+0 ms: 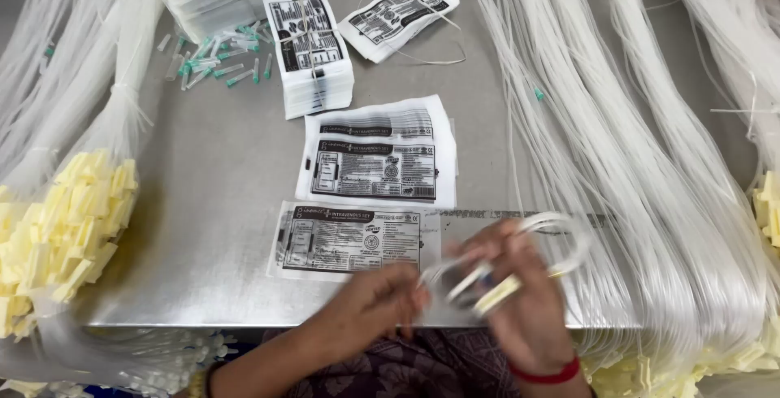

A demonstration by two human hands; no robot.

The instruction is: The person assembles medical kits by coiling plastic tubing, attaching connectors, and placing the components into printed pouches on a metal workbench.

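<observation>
My left hand (375,304) and my right hand (520,300) are together at the near edge of the metal table (219,162), both blurred. Between them they hold a coil of clear tubing (552,244) with a pale yellow fitting (497,294) at its end. The right hand's fingers are inside the loop; the left hand pinches the tubing near the fitting. A flat printed pouch (353,240) lies just beyond the left hand. A second printed pouch (378,153) lies behind it.
A tied stack of printed pouches (310,49) and one loose pouch (398,16) stand at the back. Green-capped needles (218,61) are scattered at the back left. Bundles of clear tubing (650,146) with yellow fittings (69,219) drape over both sides.
</observation>
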